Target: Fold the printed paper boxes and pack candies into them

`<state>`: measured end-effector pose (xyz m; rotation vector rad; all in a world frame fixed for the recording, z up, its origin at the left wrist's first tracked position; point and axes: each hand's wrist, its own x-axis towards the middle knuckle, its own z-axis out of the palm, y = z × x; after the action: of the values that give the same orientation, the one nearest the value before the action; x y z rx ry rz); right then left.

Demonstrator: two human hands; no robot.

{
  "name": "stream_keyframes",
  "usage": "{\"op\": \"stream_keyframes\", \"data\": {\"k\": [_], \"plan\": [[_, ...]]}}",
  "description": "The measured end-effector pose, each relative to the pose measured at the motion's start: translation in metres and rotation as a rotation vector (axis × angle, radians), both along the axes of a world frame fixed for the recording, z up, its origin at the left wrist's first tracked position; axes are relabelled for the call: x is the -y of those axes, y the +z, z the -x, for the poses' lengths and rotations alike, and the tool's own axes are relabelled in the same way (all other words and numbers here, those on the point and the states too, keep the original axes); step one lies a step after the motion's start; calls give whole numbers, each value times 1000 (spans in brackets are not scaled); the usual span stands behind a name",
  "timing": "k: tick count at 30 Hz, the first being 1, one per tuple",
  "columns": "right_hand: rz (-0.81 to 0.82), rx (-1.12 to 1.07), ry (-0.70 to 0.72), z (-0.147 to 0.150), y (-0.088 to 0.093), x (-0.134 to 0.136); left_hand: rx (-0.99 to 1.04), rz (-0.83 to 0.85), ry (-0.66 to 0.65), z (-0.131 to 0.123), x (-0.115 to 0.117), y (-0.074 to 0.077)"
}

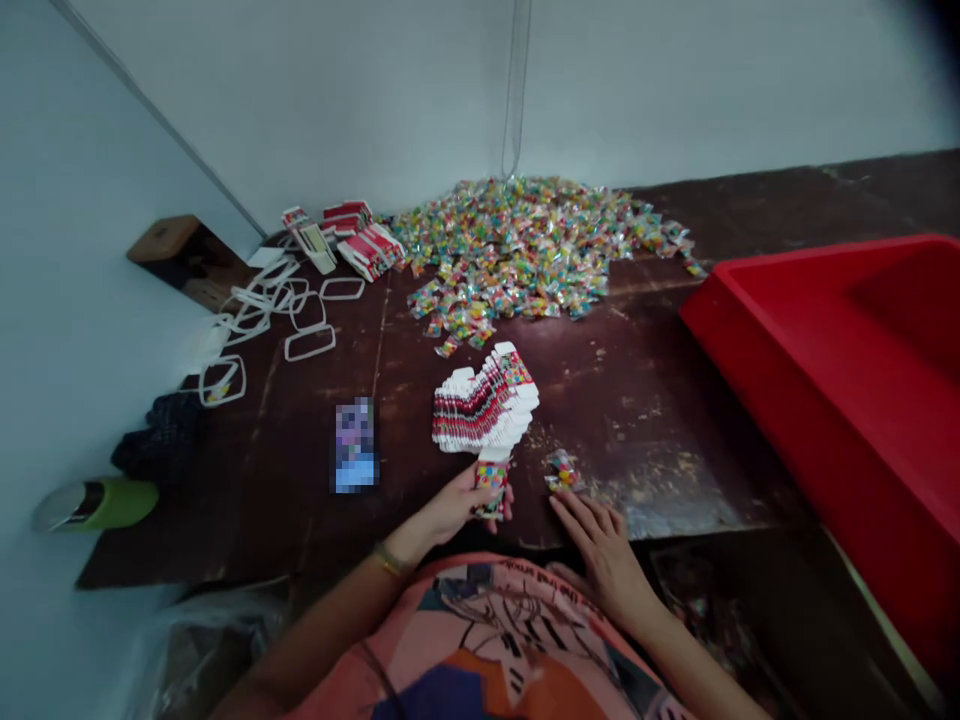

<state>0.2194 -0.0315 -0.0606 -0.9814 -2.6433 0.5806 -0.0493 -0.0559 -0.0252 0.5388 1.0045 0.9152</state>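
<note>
My left hand (459,508) is closed round a small printed box (492,482), its white flap pointing up and away from me. At the table's front edge, my right hand (596,540) has its fingers stretched out, and the fingertips reach the near side of a small clear candy packet (562,470). I cannot tell whether they press on it. Just beyond the held box lies a fanned row of flattened red and white boxes (484,405). A large heap of clear candy packets (525,245) with multicoloured sweets spreads along the wall.
A big red tray (720,330) stands at the right. On the left are a phone (355,445), white loop-shaped bands (309,342), stacked boxes (371,250), a wooden block (191,260), dark cloth (161,440) and a green cylindrical object (124,503). A plastic bag (202,640) sits below the table.
</note>
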Motion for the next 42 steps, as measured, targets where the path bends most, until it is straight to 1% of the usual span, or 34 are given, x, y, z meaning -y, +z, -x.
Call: {"op": "stream_keyframes", "data": {"k": [1,3,5,6,8,9,10,11,12,13,14,16,18,21,23,24,25,27,28,29,31,32,33,34,35,36,37,38,40,42], "plan": [[34,-40,19,-3,-1,7,11,-3,-13,-3,-3,-1],[118,-153,55,-7,-2,10,19,1,-30,-7,-6,-1],[252,-271,53,-7,0,1,19,15,-45,-8,-5,1],[324,-325,14,-6,3,-5,19,20,-52,-8,-3,3],[453,-455,-160,3,17,-20,18,18,-63,-10,0,5],[508,-525,-252,9,26,-27,16,13,-66,-11,2,6],[557,-587,-310,18,36,-34,10,7,-69,-12,4,7],[595,-625,-318,27,46,-40,1,2,-76,-14,5,8],[614,-632,-287,38,55,-46,-13,-3,-87,-16,6,9],[598,-614,-236,48,63,-51,-35,-9,-101,-17,7,11],[550,-579,-188,58,69,-55,-63,-15,-116,-19,8,12],[398,-512,-143,74,76,-64,-127,-33,-126,-20,9,17],[245,-471,-111,83,76,-69,-169,-52,-122,-19,10,21],[51,-427,-43,87,72,-71,-184,-58,-128,-15,12,24],[-24,-405,-38,87,72,-68,-191,-55,-138,-12,13,24],[-15,-387,-18,87,72,-65,-193,-56,-137,-11,13,24],[30,-367,23,87,73,-62,-195,-57,-134,-11,13,23],[192,-358,114,87,72,-53,-206,-54,-123,-10,12,20],[289,-395,110,86,71,-49,-206,-48,-110,-10,11,19],[388,-462,53,85,69,-45,-200,-38,-92,-11,10,17],[632,-625,-151,83,62,-39,-175,-24,-66,-12,8,16],[790,-681,-231,82,59,-38,-163,-26,-61,-12,7,16],[965,-707,-272,82,56,-37,-159,-35,-66,-13,6,17],[1129,-704,-270,83,54,-36,-168,-51,-73,-13,5,18],[1256,-687,-242,84,52,-36,-190,-76,-82,-14,4,20],[1321,-674,-216,86,52,-37,-227,-108,-90,-14,2,21],[1316,-669,-195,88,53,-39,-275,-141,-94,-14,1,23],[1249,-665,-174,89,56,-40,-327,-166,-90,-14,-1,25],[1013,-639,-88,91,64,-45,-393,-176,-68,-13,-6,27],[799,-602,23,91,73,-50,-378,-146,-40,-13,-10,29]]}}
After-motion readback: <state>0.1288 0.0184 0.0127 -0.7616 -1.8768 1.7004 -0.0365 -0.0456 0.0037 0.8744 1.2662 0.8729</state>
